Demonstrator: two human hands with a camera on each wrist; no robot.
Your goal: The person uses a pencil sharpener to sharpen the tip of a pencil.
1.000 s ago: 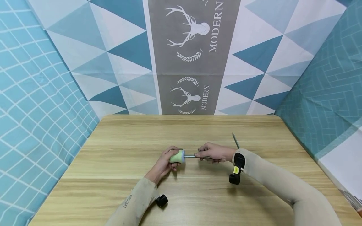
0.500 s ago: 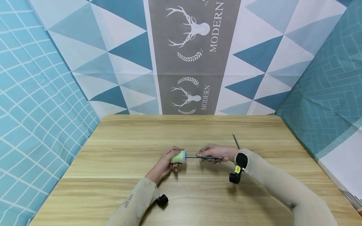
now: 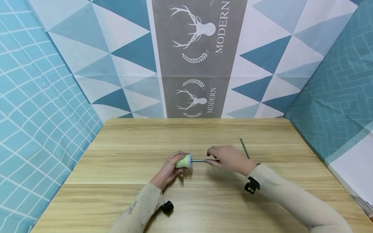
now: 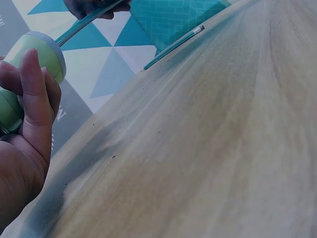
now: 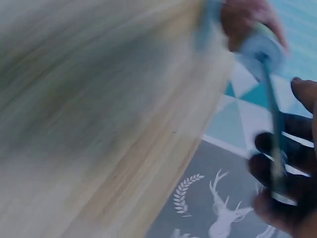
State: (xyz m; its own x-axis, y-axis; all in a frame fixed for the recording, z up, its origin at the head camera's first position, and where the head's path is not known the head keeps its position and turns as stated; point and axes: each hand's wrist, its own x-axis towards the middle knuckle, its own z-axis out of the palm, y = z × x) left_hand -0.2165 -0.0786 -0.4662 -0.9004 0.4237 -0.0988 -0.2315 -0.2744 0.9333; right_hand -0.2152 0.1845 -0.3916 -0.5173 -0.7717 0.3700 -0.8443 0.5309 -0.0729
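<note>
My left hand (image 3: 170, 164) grips a light green pencil sharpener (image 3: 183, 161) with a pale lavender end that faces right. A slim pencil (image 3: 198, 160) sticks out of that end, level and pointing right. At its free end is my right hand (image 3: 230, 158), with the index finger raised off the pencil and the thumb beside it. In the right wrist view the fingers (image 5: 292, 148) are spread loosely behind the pencil (image 5: 272, 99), blurred by motion. The left wrist view shows the left fingers curled round the sharpener (image 4: 42, 54).
A second pencil (image 3: 244, 147) lies on the wooden table (image 3: 145, 136) beyond the right wrist; its metal-banded end shows in the left wrist view. Patterned cloth (image 3: 192, 64) hangs behind and at both sides. A white surface (image 3: 355, 171) stands at the right edge.
My right hand has loosened its pinch on the pencil, turned over and lifted its index finger, with the forearm rotating. The left hand and sharpener stay almost still.
</note>
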